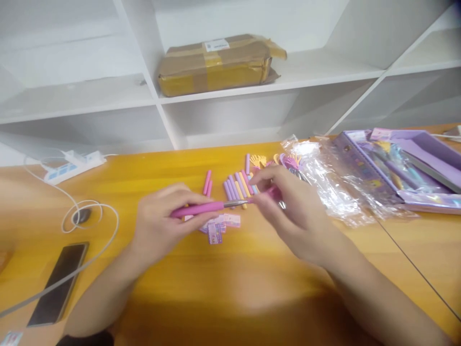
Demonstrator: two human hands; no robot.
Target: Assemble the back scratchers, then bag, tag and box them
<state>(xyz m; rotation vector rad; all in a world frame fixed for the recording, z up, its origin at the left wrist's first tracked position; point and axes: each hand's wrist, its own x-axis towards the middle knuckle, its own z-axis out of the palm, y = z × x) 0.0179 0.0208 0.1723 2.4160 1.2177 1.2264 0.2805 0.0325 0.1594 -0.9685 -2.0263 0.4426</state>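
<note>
Between finger and thumb, my left hand (163, 223) grips a slim pink pen-like stick (198, 209) with a silver metal end pointing right. Fingers closed, my right hand (293, 216) pinches a darker pink piece (273, 193) right at that metal end; whether the two are joined is hidden by the fingers. Behind the hands lie several purple, yellow and pink tubes (237, 187) in a row, with two pink tubes (208, 182) apart on their left. Small printed cards (215, 233) lie below the stick. Yellow hand-shaped pieces (258, 160) are beyond my right hand.
Crumpled clear plastic (342, 192) and an open purple box (392, 190) with packaged items occupy the right. On the left are a power strip (74, 167), a white cable (115, 230) and a phone (59, 283). A taped carton (216, 65) rests on the white shelf (317, 62) behind.
</note>
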